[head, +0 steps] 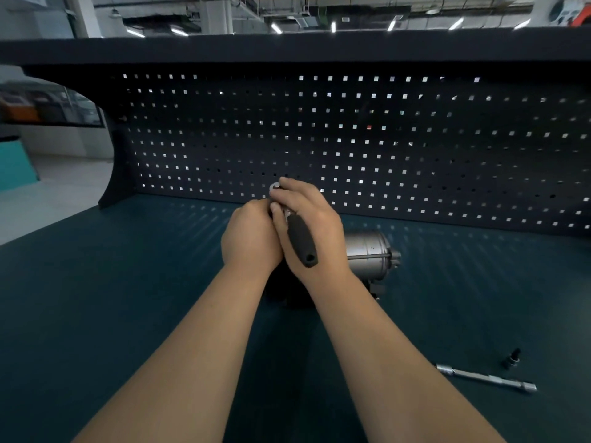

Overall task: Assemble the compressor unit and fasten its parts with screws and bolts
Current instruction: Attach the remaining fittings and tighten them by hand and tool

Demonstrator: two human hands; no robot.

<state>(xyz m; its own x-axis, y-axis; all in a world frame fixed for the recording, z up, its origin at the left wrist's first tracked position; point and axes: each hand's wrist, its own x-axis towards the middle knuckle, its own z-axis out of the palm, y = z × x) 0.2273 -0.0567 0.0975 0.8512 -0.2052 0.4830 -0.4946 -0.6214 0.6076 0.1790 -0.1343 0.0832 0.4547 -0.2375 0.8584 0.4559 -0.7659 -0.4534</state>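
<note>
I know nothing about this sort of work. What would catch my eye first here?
First, two bare hands meeting mid-bench: the right hand grips a wrench with a black handle, and the left hand is curled close beside it. Just behind them lies the silver compressor. At the near right a steel bar lies on the dark bench, with a pegboard at the back.

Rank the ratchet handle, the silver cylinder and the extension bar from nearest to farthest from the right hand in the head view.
1. Ratchet handle: held in the right hand.
2. Silver cylinder: just right of that hand.
3. Extension bar: far right, on the table's near side.
</note>
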